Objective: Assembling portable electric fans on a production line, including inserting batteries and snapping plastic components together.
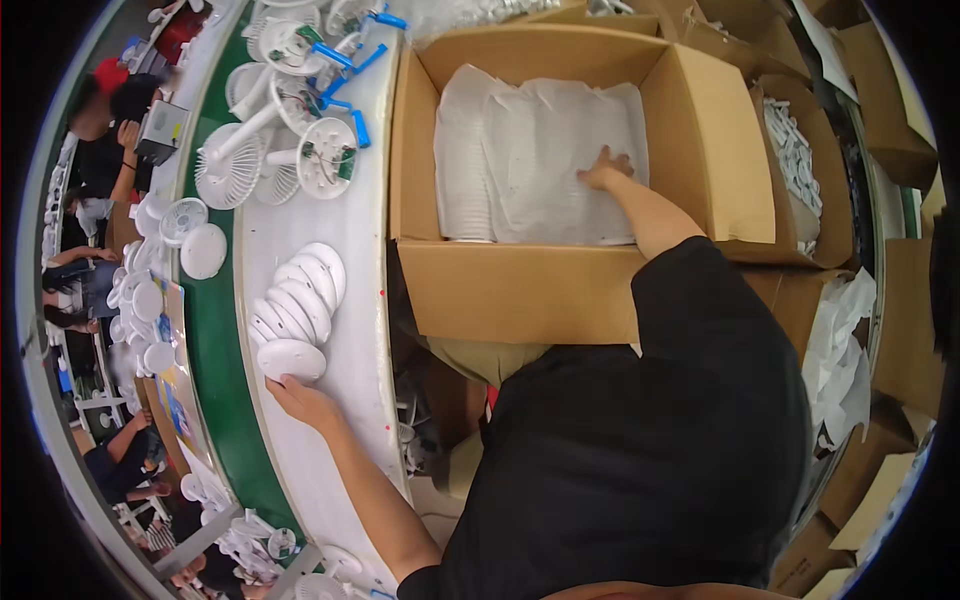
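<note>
My left hand (303, 402) is at the near end of a leaning row of white round discs (308, 290) on the white worktop. Its fingers grip the lower edge of the nearest white disc (291, 361). My right hand (606, 168) is inside an open cardboard box (520, 290), fingers spread over a thin white packing sheet (560, 140). The sheet covers most of the box's contents. Ribbed stacked edges show through at the left, but their kind is hard to make out.
White fan parts (285, 120) with blue handles and exposed green boards crowd the worktop's far end. A green conveyor belt (228, 350) runs along its left side, with people at work beyond. To the right stands a carton of small white parts (795, 165), near crumpled white sheets (838, 365).
</note>
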